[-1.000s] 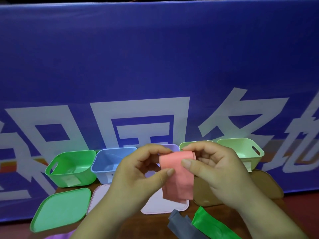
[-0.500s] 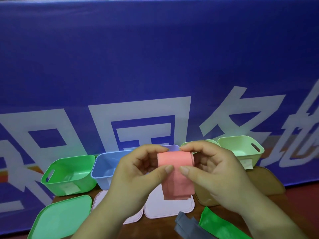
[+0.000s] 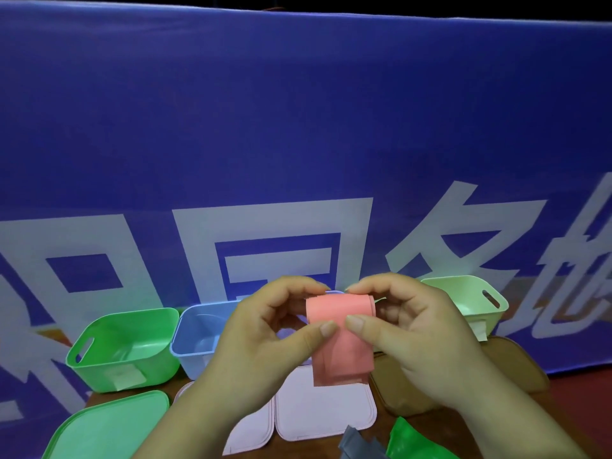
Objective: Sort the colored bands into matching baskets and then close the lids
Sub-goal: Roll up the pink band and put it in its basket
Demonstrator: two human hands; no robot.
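Holding the pink band (image 3: 341,342) above the desk (image 3: 308,450), the left hand (image 3: 265,342) and the right hand (image 3: 414,336) each pinched its folded upper part between thumb and fingers, with the loose end hanging down in front of a pink lid (image 3: 328,405). The band was in the air near the row of baskets and inside none of them. The green basket (image 3: 132,314), the blue basket (image 3: 195,359) and the pale green basket (image 3: 457,279) stood open along the blue banner (image 3: 298,127), and their visible interiors showed no bands. A sliver of lilac rim (image 3: 334,292) showed between the hands, possibly from a further basket, but the hands hid most of it. No lid was fitted: the green lid (image 3: 109,422), the pink lid, a second pink lid (image 3: 248,432) and two brown lids (image 3: 397,392) lay flat on the desk in front of the baskets. A grey band (image 3: 357,445) and a green band (image 3: 410,442) lay unsorted at the near edge of the desk. The task was judged to be at an early stage. Outstanding work covered placing the pink band, sorting the grey and green bands, and closing every lid. No pink basket was in view, so the destination for the held band could not be confirmed.
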